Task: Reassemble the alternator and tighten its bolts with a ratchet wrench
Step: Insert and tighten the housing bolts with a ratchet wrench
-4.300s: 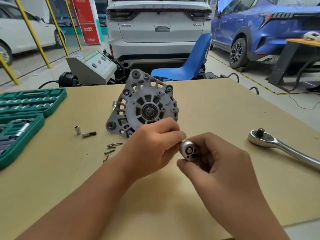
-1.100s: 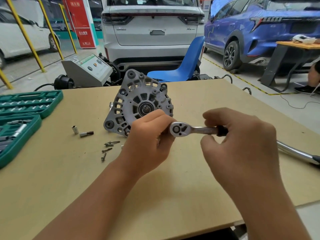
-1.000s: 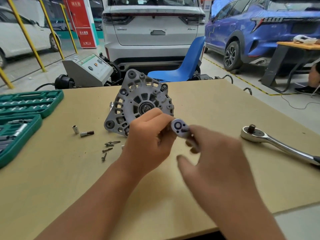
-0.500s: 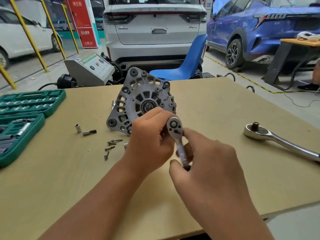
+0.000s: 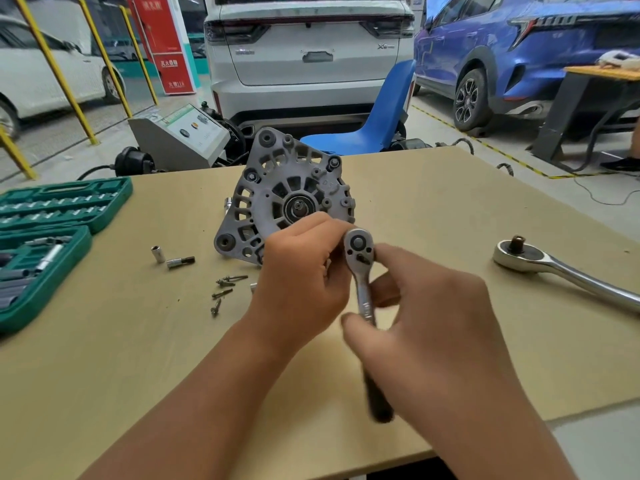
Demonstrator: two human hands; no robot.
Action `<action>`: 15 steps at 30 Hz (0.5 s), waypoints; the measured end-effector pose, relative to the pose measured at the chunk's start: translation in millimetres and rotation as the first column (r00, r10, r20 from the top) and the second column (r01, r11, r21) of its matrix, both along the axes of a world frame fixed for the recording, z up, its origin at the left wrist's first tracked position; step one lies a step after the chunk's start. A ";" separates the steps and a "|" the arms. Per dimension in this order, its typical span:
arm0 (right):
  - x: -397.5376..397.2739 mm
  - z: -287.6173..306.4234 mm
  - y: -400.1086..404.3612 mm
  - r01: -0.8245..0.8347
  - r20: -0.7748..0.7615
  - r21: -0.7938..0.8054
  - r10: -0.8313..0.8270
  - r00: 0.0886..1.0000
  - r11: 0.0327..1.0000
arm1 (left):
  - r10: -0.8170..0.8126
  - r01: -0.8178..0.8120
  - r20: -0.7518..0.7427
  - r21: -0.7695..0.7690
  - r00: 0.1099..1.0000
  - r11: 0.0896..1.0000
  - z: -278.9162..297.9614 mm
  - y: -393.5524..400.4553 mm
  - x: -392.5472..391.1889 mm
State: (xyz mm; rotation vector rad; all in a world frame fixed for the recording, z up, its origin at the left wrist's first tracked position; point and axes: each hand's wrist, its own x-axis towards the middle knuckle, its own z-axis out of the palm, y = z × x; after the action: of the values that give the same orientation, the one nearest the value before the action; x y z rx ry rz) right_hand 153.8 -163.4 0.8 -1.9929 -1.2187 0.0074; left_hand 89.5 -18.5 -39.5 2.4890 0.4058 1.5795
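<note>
Alternator (image 5: 284, 199), ribbed cast grey metal, upright mid-frame on tabletop (image 5: 433, 209). Left hand (image 5: 301, 282) fingers curled at chrome ratchet (image 5: 360, 258) head; right hand (image 5: 436, 323) pinching its knurled shank. Loose bolts (image 5: 225, 289) left of centre.

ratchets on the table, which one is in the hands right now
The small ratchet, its head gripped by the left hand, its handle by the right hand. The big ratchet lies untouched on the right.

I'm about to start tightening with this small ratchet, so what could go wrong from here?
1. The alternator stands on edge with no hand on it; wrench force could tip it.
2. The loose screws beside the left hand could get knocked away.
3. The right hand grips the small ratchet low, so it may slip.
</note>
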 end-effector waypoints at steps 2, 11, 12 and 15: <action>11.4 3.3 -0.5 0.089 0.012 0.057 -0.089 0.996 0.994 | -0.038 0.038 -0.026 0.001 0.999 0.999 0.4 2.2 -0.4; 6.5 1.1 -1.9 0.060 0.093 -0.027 -0.058 0.994 0.998 | -0.010 0.011 0.032 -0.039 0.999 0.999 -1.8 0.6 5.1; 2.1 -1.0 -1.8 0.025 0.054 -0.028 -0.024 0.998 0.999 | -0.021 0.022 0.018 -0.043 1.000 0.999 -2.7 1.2 4.6; 13.0 1.4 -1.7 0.085 0.004 0.008 -0.085 0.996 0.996 | -0.075 0.074 -0.035 -0.045 0.997 0.996 -0.6 3.5 1.8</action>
State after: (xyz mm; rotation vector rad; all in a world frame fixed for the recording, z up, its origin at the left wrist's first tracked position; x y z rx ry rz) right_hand 166.7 -165.1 2.3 -2.0372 -1.1345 -0.0440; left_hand 91.3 -15.1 -40.2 2.4728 0.3448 1.4834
